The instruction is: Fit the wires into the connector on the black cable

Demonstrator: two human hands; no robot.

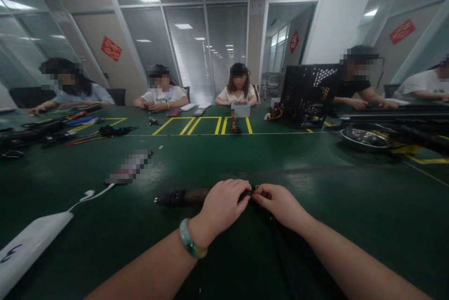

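A dark, rod-shaped electric screwdriver (189,197) lies crosswise on the green table, its metal tip pointing left. My left hand (226,206), with a green bangle at the wrist, is closed over its rear end. Close against it, my right hand (277,201) pinches the end of what looks like a dark cord at the tool's tail. A tiny brassy spot shows between the fingertips of both hands. The dark cord (275,234) runs from below my right hand toward me. My fingers cover most of the joint between tool and cord.
A white power bank (38,239) lies at left, cabled to a phone (129,166). Loose cables (112,130) lie further left. A grey power supply box (240,109), a black computer case (308,94) and a metal bowl of small parts (365,138) stand beyond. Several people sit opposite.
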